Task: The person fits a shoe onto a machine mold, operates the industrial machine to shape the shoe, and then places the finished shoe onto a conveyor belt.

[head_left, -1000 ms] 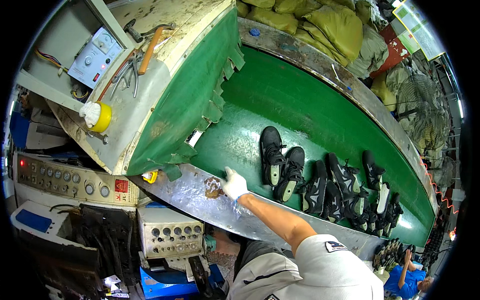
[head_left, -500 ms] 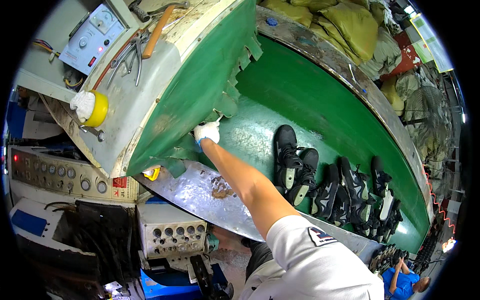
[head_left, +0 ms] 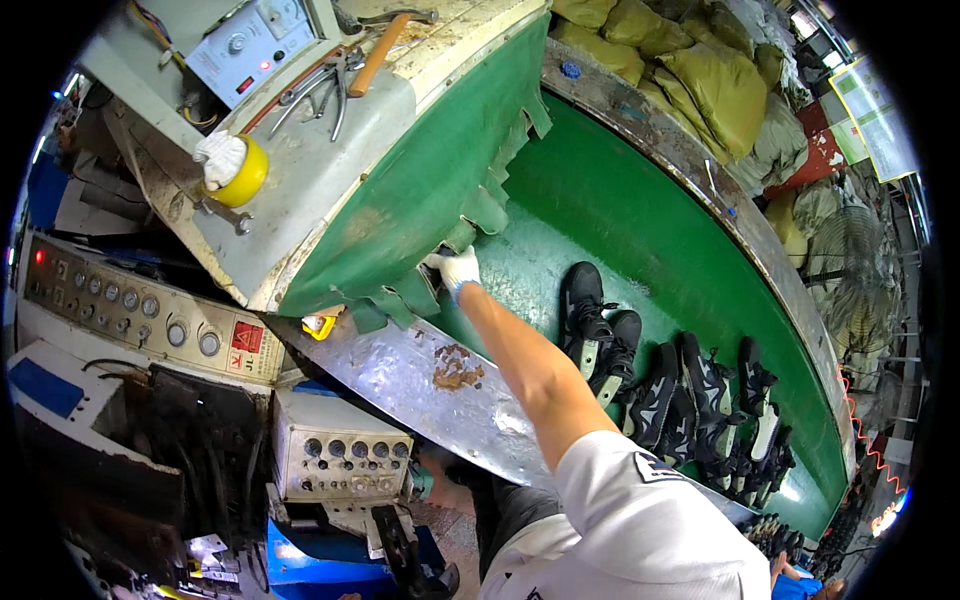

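Green flaps [head_left: 470, 215] — gloved right hand [head_left: 455, 268] reaches beneath, fingers hidden

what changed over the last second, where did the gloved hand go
The gloved hand left the metal rim, where it was a second ago, and reached up and forward to the green flaps at the tunnel mouth. It holds nothing visible. The black shoes stayed lying on the green belt.
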Demonstrator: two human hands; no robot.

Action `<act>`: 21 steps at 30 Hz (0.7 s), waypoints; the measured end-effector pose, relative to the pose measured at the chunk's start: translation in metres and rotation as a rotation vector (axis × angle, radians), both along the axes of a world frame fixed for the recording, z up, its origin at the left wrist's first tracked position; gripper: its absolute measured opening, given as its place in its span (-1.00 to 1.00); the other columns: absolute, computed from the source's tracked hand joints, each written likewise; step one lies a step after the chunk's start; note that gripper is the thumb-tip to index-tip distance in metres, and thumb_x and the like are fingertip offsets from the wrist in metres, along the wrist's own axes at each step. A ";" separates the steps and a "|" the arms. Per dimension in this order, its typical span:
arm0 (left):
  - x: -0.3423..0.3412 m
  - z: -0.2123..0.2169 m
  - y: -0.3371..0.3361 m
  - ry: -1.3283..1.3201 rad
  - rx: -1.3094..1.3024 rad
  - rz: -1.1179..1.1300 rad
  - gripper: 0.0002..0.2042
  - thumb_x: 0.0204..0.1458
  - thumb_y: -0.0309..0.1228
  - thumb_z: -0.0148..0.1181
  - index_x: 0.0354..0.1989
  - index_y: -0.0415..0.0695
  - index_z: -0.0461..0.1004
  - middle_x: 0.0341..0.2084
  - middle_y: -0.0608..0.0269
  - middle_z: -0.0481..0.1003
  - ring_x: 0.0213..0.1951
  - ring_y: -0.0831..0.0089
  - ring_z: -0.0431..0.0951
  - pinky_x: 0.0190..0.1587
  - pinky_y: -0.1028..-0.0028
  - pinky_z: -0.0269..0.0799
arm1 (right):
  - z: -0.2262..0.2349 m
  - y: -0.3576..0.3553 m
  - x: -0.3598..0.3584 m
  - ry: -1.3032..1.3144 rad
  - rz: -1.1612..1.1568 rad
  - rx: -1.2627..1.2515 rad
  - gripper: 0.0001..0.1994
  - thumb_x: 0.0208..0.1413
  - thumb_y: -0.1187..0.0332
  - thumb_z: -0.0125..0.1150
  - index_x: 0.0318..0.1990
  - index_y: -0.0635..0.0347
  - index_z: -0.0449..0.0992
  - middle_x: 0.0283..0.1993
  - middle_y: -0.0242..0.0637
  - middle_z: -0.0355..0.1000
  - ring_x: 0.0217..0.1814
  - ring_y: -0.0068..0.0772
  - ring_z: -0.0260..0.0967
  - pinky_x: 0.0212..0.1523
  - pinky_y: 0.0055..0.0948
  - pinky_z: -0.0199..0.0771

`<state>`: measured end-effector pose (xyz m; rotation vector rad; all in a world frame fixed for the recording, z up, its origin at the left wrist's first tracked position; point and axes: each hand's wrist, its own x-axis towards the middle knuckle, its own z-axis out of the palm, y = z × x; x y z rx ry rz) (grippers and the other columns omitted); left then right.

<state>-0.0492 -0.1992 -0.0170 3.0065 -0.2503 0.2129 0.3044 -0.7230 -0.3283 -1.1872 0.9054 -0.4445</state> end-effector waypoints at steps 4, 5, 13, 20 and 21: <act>-0.006 0.006 -0.007 -0.029 0.047 0.027 -0.86 0.16 -0.46 0.19 -0.36 -0.25 0.63 -0.33 -0.02 0.62 -0.19 -0.01 0.59 -0.01 0.12 0.52 | 0.063 0.032 -0.101 0.053 0.324 0.463 -0.66 0.10 0.42 0.38 0.05 0.21 0.56 -0.07 -0.29 0.61 -0.06 -0.30 0.55 -0.02 -0.23 0.56; -0.005 0.004 -0.004 -0.035 0.054 0.005 -0.85 0.15 -0.45 0.20 -0.37 -0.24 0.63 -0.33 -0.02 0.62 -0.18 0.00 0.59 0.00 0.13 0.52 | 0.065 0.040 -0.132 -0.086 0.374 0.565 -0.63 0.09 0.42 0.39 0.07 0.27 0.56 -0.03 -0.28 0.60 -0.04 -0.30 0.54 0.03 -0.19 0.53; -0.015 -0.023 0.040 0.226 -0.309 0.173 -0.76 0.14 -0.41 0.26 -0.13 -0.33 0.57 -0.25 -0.11 0.59 -0.19 -0.02 0.60 -0.15 0.23 0.51 | 0.181 0.186 -0.298 -0.382 0.569 1.457 -0.45 0.12 0.27 0.40 0.25 0.26 0.42 0.20 -0.13 0.48 0.19 -0.20 0.47 0.28 -0.18 0.44; 0.072 0.055 0.040 0.415 -1.763 0.350 -0.48 0.26 -0.17 0.19 0.25 -0.32 0.40 -0.02 0.20 0.59 0.01 0.45 0.58 0.04 0.47 0.47 | 0.233 0.332 -0.268 -0.306 1.068 1.023 -0.76 0.27 0.36 0.26 0.02 0.24 0.50 -0.21 -0.50 0.46 -0.17 -0.67 0.43 -0.16 -0.59 0.50; 0.075 0.057 0.058 0.413 -1.820 0.332 -0.45 0.25 -0.12 0.18 0.25 -0.30 0.41 -0.03 0.20 0.60 -0.04 0.45 0.61 0.00 0.47 0.49 | 0.252 0.344 -0.272 -0.172 1.088 0.895 -0.75 0.26 0.43 0.24 0.06 0.24 0.48 -0.17 -0.49 0.45 -0.16 -0.66 0.43 -0.14 -0.61 0.50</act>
